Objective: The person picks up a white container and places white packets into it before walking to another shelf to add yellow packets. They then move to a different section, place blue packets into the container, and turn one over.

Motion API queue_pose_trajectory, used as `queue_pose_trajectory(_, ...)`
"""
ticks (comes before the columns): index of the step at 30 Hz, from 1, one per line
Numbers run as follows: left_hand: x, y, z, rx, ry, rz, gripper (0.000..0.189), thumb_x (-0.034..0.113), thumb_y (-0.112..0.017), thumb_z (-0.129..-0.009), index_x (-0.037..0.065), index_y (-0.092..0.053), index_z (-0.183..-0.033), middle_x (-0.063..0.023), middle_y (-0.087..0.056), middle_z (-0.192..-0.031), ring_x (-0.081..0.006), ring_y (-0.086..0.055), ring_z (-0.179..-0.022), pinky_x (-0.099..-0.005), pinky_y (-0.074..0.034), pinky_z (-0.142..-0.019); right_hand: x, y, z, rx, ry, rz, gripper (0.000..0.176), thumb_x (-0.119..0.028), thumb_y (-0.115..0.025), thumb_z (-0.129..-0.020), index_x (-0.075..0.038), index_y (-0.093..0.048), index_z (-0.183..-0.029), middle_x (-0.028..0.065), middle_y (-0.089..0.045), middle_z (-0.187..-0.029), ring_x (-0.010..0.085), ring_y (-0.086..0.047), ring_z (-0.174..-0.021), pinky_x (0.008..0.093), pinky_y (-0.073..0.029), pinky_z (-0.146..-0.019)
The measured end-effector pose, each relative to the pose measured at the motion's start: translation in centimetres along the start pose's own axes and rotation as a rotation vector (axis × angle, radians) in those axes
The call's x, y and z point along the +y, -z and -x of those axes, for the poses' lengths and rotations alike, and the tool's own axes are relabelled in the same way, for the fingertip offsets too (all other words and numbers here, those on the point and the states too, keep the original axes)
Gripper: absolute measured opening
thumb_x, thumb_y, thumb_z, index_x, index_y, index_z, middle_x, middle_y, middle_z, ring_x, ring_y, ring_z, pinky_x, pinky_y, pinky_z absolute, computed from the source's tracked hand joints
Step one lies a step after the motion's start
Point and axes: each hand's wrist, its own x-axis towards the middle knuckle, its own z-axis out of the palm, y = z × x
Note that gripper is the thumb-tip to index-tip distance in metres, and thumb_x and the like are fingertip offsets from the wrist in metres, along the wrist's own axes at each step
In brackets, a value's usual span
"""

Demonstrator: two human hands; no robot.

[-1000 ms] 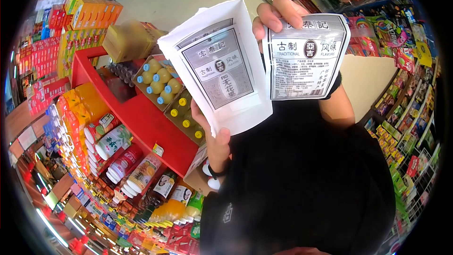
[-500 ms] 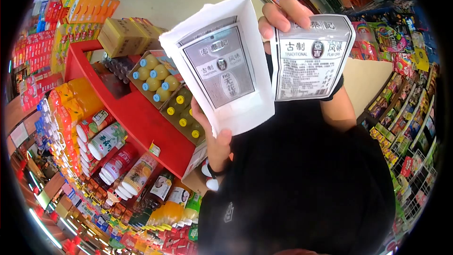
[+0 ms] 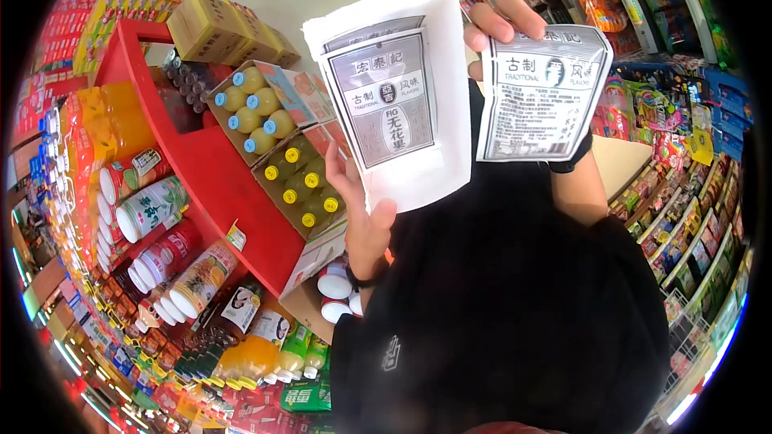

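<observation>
My left hand (image 3: 366, 221) grips an open white paper box (image 3: 418, 181) by its lower left side, thumb in front and fingers behind. The box has a torn upper edge, and silver-grey fig snack packets (image 3: 386, 100) stand inside it, the front one labelled FIG. To the right, my right hand (image 3: 508, 20) pinches the top edge of a single fig snack packet (image 3: 543, 96), its printed back facing me. That packet is outside the box and just right of it. Part of the right hand is hidden behind the packet.
On the left a red display stand (image 3: 241, 233) carries cartons of yellow-capped bottles (image 3: 301, 185) and blue-capped bottles (image 3: 249, 116). Large drink bottles (image 3: 193, 281) line its near side. Snack shelves (image 3: 691, 225) curve along the right, with hanging candy bags (image 3: 659, 104) behind.
The view has turned slightly. The box and the single packet both appear a little further right and higher, and the grip of each hand looks the same.
</observation>
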Motion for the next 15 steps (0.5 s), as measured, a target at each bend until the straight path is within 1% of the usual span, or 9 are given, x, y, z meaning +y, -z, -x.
queue_pose_trajectory(2,0.0,-0.3,-0.3,0.02,-0.006,0.011,0.115,0.06,-0.066,-0.072,0.002,0.004,-0.144,-0.0236,-0.02,-0.146,-0.0302,-0.021,-0.137,-0.0406,-0.018,-0.11,0.1,-0.3,-0.1,0.015,0.001,-0.01,0.022,-0.034,-0.057,-0.091,-0.014,-0.048,-0.091,0.0043,-0.048,-0.105,0.0226,-0.044,-0.12,0.0358,-0.049,-0.097)
queue_pose_trajectory(4,-0.3,-0.2,-0.6,0.02,0.001,0.01,0.115,0.059,-0.066,-0.071,0.002,0.003,-0.144,-0.0227,-0.018,-0.147,-0.03,-0.021,-0.137,-0.0408,-0.017,-0.11,-0.2,0.1,-0.2,0.006,-0.018,-0.033,0.02,-0.033,-0.054,-0.093,-0.014,-0.048,-0.091,0.0042,-0.048,-0.106,0.0225,-0.044,-0.121,0.0348,-0.048,-0.098)
queue_pose_trajectory(7,-0.3,-0.5,-1.1,0.02,0.018,0.014,0.115,0.059,-0.066,-0.071,0.002,0.001,-0.145,-0.021,-0.018,-0.147,-0.0295,-0.021,-0.137,-0.0415,-0.018,-0.11,-0.7,0.3,-0.1,0.039,-0.022,-0.048,0.02,-0.034,-0.054,-0.094,-0.014,-0.048,-0.092,0.0038,-0.048,-0.107,0.0221,-0.043,-0.121,0.0349,-0.048,-0.097)
queue_pose_trajectory(9,0.1,-0.2,-1.2,0.011,0.028,-0.022,0.114,0.059,-0.066,-0.071,0.003,0.001,-0.145,-0.0202,-0.018,-0.146,-0.0291,-0.021,-0.137,-0.0417,-0.019,-0.11,-0.5,-0.4,-0.1,0.062,0.008,-0.036,0.02,-0.034,-0.051,-0.095,-0.014,-0.048,-0.092,0.0035,-0.048,-0.106,0.0217,-0.044,-0.121,0.0349,-0.048,-0.096)
queue_pose_trajectory(11,0.3,-0.4,-1.6,0.022,-0.002,-0.017,0.114,0.059,-0.065,-0.071,0.003,0.0,-0.145,-0.0194,-0.019,-0.146,-0.0286,-0.022,-0.136,-0.0419,-0.02,-0.109,-1.4,-0.4,-0.5,0.077,-0.007,-0.028,0.019,-0.034,-0.05,-0.095,-0.015,-0.049,-0.092,0.0035,-0.049,-0.106,0.0218,-0.044,-0.12,0.0347,-0.048,-0.096)
queue_pose_trajectory(12,0.3,-0.6,-2.0,0.025,-0.018,-0.011,0.113,0.06,-0.065,-0.071,0.003,0.0,-0.145,-0.019,-0.02,-0.145,-0.0283,-0.023,-0.136,-0.0419,-0.021,-0.109,-1.3,-0.3,-0.5,0.071,0.03,-0.02,0.019,-0.034,-0.049,-0.095,-0.015,-0.049,-0.093,0.0035,-0.049,-0.106,0.022,-0.044,-0.12,0.0345,-0.048,-0.095)
queue_pose_trajectory(15,0.4,-0.9,-2.2,-0.007,0.002,-0.031,0.113,0.061,-0.064,-0.071,0.003,-0.001,-0.145,-0.0181,-0.022,-0.144,-0.0276,-0.025,-0.134,-0.0418,-0.022,-0.108,-1.7,0.2,-0.6,0.026,0.042,-0.005,0.018,-0.033,-0.051,-0.095,-0.015,-0.05,-0.094,0.0034,-0.049,-0.107,0.0225,-0.043,-0.121,0.033,-0.048,-0.094)
